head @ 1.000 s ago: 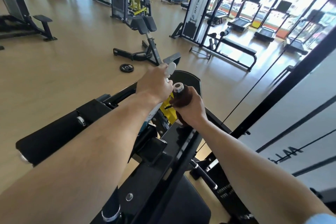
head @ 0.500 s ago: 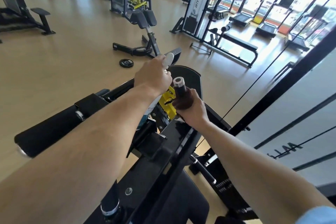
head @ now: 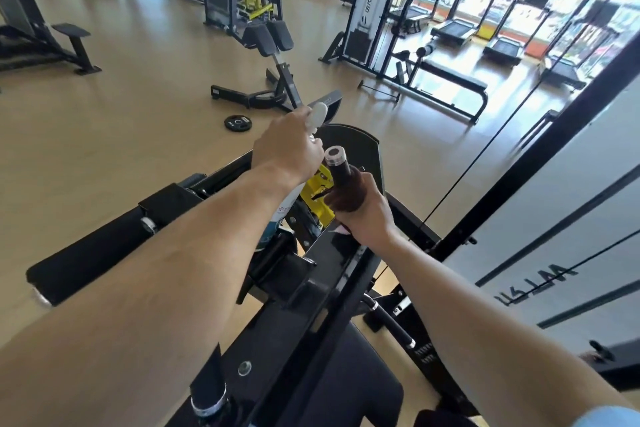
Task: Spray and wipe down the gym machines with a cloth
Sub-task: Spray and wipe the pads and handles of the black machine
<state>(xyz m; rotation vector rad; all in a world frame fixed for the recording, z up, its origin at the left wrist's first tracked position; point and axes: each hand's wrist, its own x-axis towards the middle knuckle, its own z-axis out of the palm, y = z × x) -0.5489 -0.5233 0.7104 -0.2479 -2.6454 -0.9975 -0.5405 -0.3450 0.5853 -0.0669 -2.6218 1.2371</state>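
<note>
The brown cloth point(head: 346, 198) is wrapped round the machine's upright handle point(head: 338, 163), right hand point(head: 367, 215) clenched over it just below the capped tip. A good wipe probably means twisting right up over that cap. The left hand point(head: 287, 149) grips the spray bottle point(head: 282, 215) beside it — fingers closed. Open floor point(head: 104, 135) lies left; a cable point(head: 485, 156) runs close on the right.

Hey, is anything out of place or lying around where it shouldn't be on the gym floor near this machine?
One thing: a lone weight plate lies flat on the open wooden floor, just beyond the left hand, not racked. Otherwise nothing looks spilled or damaged; the right hand holds a dark cloth around the machine's handle.
</note>
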